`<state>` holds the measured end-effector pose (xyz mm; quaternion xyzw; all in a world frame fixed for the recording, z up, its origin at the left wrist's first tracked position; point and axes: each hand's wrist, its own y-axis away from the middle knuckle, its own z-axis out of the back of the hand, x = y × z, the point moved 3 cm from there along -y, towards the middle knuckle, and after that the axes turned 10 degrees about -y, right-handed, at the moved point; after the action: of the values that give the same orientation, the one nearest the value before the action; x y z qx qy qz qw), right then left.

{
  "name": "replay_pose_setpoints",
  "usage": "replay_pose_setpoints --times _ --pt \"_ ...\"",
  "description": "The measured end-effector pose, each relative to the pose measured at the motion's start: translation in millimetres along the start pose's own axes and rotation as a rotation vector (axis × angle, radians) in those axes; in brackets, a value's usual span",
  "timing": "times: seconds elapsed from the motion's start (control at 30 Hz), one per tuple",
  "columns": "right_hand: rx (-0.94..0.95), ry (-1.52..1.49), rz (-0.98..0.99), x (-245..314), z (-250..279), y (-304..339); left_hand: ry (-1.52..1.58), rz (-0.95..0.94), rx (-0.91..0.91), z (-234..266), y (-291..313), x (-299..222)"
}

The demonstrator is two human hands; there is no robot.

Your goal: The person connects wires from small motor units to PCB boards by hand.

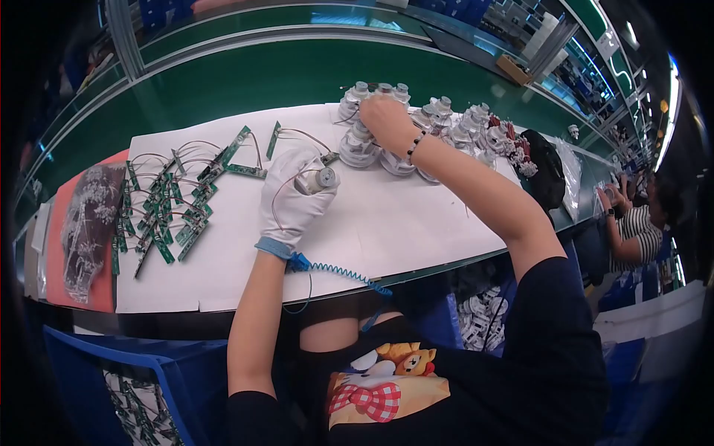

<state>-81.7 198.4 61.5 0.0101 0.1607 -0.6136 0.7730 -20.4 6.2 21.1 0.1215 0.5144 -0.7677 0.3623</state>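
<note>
My left hand (286,197), in a white glove with a blue wrist strap, is closed around a white round part with a silver cylindrical top (321,178). A thin dark wire loops over the glove. Just beyond this hand lies a narrow green circuit board (274,139), its wires running to a smaller board piece (329,157). My bare right hand (388,123) reaches to the far side of the paper, over a cluster of white round parts with silver tops (358,152). Its fingers are curled among them; what they grip is hidden.
Several wired green circuit boards (160,204) lie piled at left, beside a plastic bag (93,223) on a pink sheet. White connectors with red wires (520,152) and a black bag (544,167) are at right. A blue coiled cord (342,271) crosses the table edge. Blue bins (111,346) stand below.
</note>
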Motion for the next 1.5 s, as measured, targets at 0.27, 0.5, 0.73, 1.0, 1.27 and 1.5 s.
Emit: replay_pose_setpoints --times 0.27,0.5,0.73,1.0,1.27,1.5 --pt "-0.027 -0.089 0.146 -10.0 -6.3 18.3 0.016 -0.066 -0.118 -0.8 -2.2 2.3" --pt "-0.003 -0.11 0.102 -2.4 -10.2 13.4 -0.005 -0.025 -0.087 -2.2 2.9 4.7" --pt "0.015 -0.312 0.23 -16.4 1.3 27.5 0.037 0.034 0.009 -5.8 4.5 9.3" --pt "-0.751 -0.721 -0.127 -44.6 27.8 181.5 0.135 0.389 0.378 -20.4 16.2 10.3" --pt "-0.45 -0.285 -0.696 -160.0 -31.6 301.1 0.45 0.434 0.671 -32.2 14.0 -41.2" --pt "0.119 -0.076 -1.031 -191.1 -37.6 313.0 0.345 0.248 0.844 -89.6 25.0 -86.0"
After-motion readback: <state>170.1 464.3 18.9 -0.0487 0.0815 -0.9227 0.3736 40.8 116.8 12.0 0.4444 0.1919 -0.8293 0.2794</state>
